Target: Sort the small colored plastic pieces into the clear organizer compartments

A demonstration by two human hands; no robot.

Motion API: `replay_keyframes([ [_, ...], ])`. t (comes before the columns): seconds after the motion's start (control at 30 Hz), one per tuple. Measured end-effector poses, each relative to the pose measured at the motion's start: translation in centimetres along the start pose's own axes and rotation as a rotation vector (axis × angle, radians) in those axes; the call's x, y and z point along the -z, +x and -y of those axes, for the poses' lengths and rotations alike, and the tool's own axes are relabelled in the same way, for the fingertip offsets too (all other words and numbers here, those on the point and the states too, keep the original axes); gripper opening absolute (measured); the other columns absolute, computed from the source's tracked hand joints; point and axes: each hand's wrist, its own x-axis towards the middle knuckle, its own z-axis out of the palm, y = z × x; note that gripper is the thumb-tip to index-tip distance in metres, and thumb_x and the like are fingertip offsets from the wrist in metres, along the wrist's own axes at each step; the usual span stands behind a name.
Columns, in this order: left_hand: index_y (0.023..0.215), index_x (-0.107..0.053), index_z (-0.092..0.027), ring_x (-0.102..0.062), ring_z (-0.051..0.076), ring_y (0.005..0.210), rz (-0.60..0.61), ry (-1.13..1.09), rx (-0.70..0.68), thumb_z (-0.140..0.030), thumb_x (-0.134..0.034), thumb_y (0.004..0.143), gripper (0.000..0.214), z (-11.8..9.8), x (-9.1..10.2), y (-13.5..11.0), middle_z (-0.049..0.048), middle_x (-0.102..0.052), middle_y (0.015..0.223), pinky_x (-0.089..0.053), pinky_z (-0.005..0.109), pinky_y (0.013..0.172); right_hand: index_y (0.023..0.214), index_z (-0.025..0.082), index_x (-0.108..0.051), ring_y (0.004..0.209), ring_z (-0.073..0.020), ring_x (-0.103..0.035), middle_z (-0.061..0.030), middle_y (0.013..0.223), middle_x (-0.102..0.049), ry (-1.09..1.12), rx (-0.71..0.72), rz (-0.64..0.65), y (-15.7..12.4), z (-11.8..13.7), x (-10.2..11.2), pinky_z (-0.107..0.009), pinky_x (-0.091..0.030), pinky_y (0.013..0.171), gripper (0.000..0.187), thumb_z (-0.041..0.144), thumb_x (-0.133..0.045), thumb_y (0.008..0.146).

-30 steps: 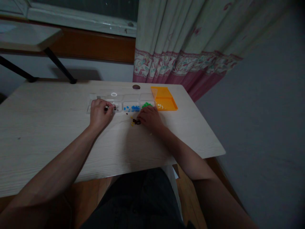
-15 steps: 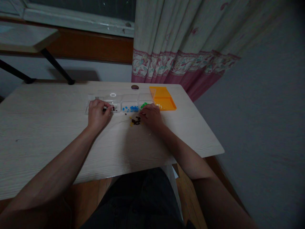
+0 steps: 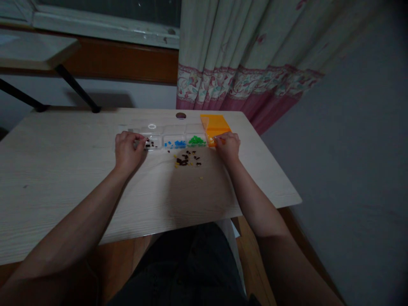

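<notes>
My left hand [image 3: 127, 148] is at the left end of a clear divided plastic box, fingers curled together by the compartment with dark pieces [image 3: 152, 144]; anything in its fingertips is too small to make out. Blue pieces [image 3: 179, 144] lie in the middle compartment and green pieces [image 3: 196, 140] in the one to its right. My right hand [image 3: 228, 146] is over the yellow-orange box [image 3: 216, 123], its fingertips pinched beside small white pieces [image 3: 211, 139]. What the pinch holds, if anything, is hidden. In front of the clear box, brown pieces [image 3: 182, 162] and a few yellow ones [image 3: 176, 166] lie loose.
The pale wooden table [image 3: 140, 204] has a round cable hole [image 3: 181, 115] near its back edge. A raised shelf [image 3: 38, 49] on black legs stands at the left rear. A floral curtain [image 3: 236, 80] hangs behind the table, with a wall on the right.
My right hand has moved right, from above the loose brown pieces to the yellow-orange box, uncovering the green pieces and more brown ones. My left hand has shifted slightly left.
</notes>
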Motion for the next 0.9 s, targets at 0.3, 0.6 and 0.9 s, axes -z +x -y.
replay_keyframes([
  [0.3,0.090,-0.067,-0.019,-0.054,0.030,0.098,-0.019,0.019,0.006,-0.041,-0.054,0.091,0.025,0.4,-0.2,0.1,0.0101,-0.061,0.092,-0.040,0.046,0.097,0.092,0.018,-0.078,0.101,-0.0273,-0.055,-0.0120,0.098,-0.070,0.070,0.048,-0.018,0.0,0.5,0.6,-0.045,-0.040,0.094,0.030,0.033,-0.052,0.094],
  [0.6,0.095,-0.068,-0.020,-0.054,0.030,0.102,0.018,-0.002,-0.065,-0.036,-0.053,0.091,0.022,0.0,-0.1,-0.1,0.0098,-0.061,0.094,-0.039,0.050,0.100,0.093,0.021,-0.078,0.098,-0.0253,-0.056,-0.0082,0.095,-0.069,0.072,0.171,0.034,0.0,1.1,0.5,-0.044,-0.042,0.094,0.026,0.033,-0.055,0.094],
  [0.9,0.107,-0.070,-0.021,-0.052,0.028,0.103,0.204,-0.061,-0.310,-0.032,-0.054,0.092,0.024,-2.8,0.3,-1.4,0.0086,-0.060,0.098,-0.041,0.047,0.097,0.091,0.023,-0.077,0.098,-0.0227,-0.058,-0.0069,0.098,-0.071,0.140,0.340,0.177,-0.5,2.5,1.6,-0.038,-0.041,0.091,0.020,0.033,-0.061,0.091],
])
